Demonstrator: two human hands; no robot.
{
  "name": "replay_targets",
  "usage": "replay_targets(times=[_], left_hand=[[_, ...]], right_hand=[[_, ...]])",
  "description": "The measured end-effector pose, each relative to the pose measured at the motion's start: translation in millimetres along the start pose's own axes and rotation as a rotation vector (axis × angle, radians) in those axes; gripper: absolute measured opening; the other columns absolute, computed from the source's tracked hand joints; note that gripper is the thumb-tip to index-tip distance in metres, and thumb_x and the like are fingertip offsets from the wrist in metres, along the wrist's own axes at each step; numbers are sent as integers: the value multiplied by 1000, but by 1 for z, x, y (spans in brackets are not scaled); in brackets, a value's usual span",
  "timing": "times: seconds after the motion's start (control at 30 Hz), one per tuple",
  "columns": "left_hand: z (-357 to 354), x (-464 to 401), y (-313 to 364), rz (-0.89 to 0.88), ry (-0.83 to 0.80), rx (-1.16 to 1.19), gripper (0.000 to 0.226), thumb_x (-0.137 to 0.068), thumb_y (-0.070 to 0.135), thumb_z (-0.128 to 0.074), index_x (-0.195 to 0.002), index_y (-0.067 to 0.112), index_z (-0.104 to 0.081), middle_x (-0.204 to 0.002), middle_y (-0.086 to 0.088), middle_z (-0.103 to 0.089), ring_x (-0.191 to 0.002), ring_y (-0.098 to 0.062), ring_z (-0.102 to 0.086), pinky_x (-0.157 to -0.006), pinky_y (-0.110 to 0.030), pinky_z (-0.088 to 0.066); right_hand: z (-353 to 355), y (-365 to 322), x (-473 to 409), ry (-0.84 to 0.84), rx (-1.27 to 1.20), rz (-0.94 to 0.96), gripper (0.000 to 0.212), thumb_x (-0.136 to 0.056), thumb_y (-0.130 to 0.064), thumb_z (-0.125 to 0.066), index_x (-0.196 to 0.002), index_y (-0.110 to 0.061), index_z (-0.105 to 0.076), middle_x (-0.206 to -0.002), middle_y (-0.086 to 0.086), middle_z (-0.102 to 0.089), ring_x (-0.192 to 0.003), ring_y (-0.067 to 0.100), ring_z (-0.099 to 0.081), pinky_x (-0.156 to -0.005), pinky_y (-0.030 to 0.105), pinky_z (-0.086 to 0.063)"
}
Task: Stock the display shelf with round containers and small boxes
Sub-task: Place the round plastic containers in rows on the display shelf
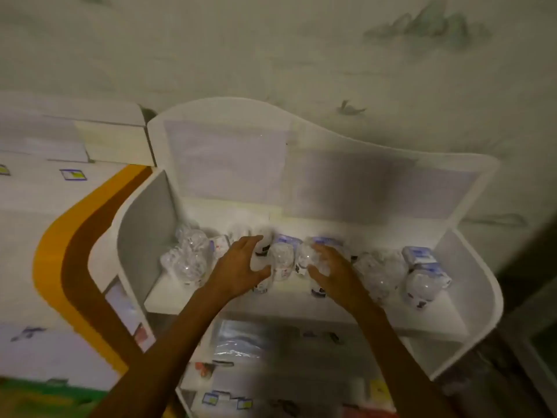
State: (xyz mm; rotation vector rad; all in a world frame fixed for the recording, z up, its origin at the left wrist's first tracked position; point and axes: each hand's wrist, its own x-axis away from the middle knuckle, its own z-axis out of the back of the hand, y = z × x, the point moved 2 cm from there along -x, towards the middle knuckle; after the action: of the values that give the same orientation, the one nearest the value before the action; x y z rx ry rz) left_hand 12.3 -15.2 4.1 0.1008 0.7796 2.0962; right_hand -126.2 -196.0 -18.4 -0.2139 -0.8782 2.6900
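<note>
Both hands reached into the top tier of the white curved-sided display shelf (304, 306), which stood against a pale wall painted with faint grey-green mountains (428, 24). The left hand (238, 268) curled its fingers (256, 241) around a clear round plastic container (260, 254) near the shelf's middle, thumb pressed on the near side. The right hand (328, 267) lay over a second clear round container (307, 256) just beside it, fingers bent across its top; it seemed to be grasping it, though blur made the grip hard to confirm. A third clear container (281, 260) stood between the two hands. More clear round containers clustered by the shelf's left wall (188, 254) and toward its right wall (422, 285). Small white boxes with blue tops (420, 256) sat behind them near the shelf's right wall (labels unreadable). Left of the shelf lay a white surface with an orange and brown curved band (75, 236).
</note>
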Motion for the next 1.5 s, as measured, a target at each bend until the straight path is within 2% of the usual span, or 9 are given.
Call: replay_targets(times=[0.07,0.17,0.23,0.43,0.63,0.9,1.0,1.17,1.5], left_hand=[[-12,-8,-15,48,4,23,75,-77,41,-72,-141,21,-37,-143,-3,-43,-127,-23,-42,-101,-33,-36],[-33,-14,-30,-16,41,-43,77,-69,40,-76,-136,18,-45,-134,-5,-53,-118,-23,-51,-98,-28,-36],[-44,-21,-39,-105,92,-109,71,-67,40,-74,-130,14,-52,-123,-7,-61,-110,-23,-58,-98,-27,-35],[-64,-27,-64,-203,44,-252,77,-57,44,-71,-125,10,-55,-118,-6,-63,-109,-23,-57,-109,-38,-23],[-67,-30,-73,-192,22,-257,74,-56,43,-76,-121,10,-59,-110,-4,-67,-101,-22,-61,-109,-37,-22],[-43,-30,-50,-40,147,104,82,-62,39,-84,-133,22,-47,-125,2,-56,-110,-10,-48,-92,-20,-35],[-35,-30,-38,8,179,230,83,-62,36,-85,-134,25,-45,-126,9,-52,-111,2,-43,-91,-7,-30],[-26,-15,-7,105,229,598,74,-70,16,-82,-133,28,-46,-127,10,-51,-111,0,-53,-82,-18,-52],[-12,60,6,307,329,670,60,-71,19,-79,-123,31,-51,-113,20,-59,-97,-11,-62,-65,-22,-54]], right_hand=[[-24,8,-20,-136,-86,313,44,-94,-28,-57,-135,-16,-46,-124,-20,-49,-112,-3,-45,-97,9,-33],[-38,12,-44,241,216,1,48,-86,-32,-62,-129,-12,-53,-123,0,-58,-110,12,-52,-95,19,-39],[-40,-5,-53,305,188,109,50,-85,-36,-57,-127,-9,-55,-124,9,-61,-113,23,-55,-97,37,-47],[-65,6,-84,189,403,105,67,-73,-46,-60,-129,-11,-49,-124,13,-61,-115,31,-57,-102,43,-39],[-69,19,-90,286,374,122,68,-71,-49,-62,-127,-11,-55,-118,9,-63,-111,26,-56,-105,41,-31],[-33,16,-85,285,-148,-1,70,-68,-62,-64,-129,-34,-46,-125,-3,-55,-113,15,-52,-98,35,-46],[-10,17,-74,371,-270,-18,72,-67,-49,-75,-130,-30,-47,-124,-4,-51,-110,9,-51,-89,16,-45],[12,18,-50,367,-667,-24,65,-74,-9,-78,-128,-28,-47,-122,-10,-57,-106,5,-61,-76,18,-54],[-17,7,-16,133,-920,-71,50,-76,-8,-75,-119,-24,-54,-119,1,-62,-100,15,-65,-70,26,-56]])
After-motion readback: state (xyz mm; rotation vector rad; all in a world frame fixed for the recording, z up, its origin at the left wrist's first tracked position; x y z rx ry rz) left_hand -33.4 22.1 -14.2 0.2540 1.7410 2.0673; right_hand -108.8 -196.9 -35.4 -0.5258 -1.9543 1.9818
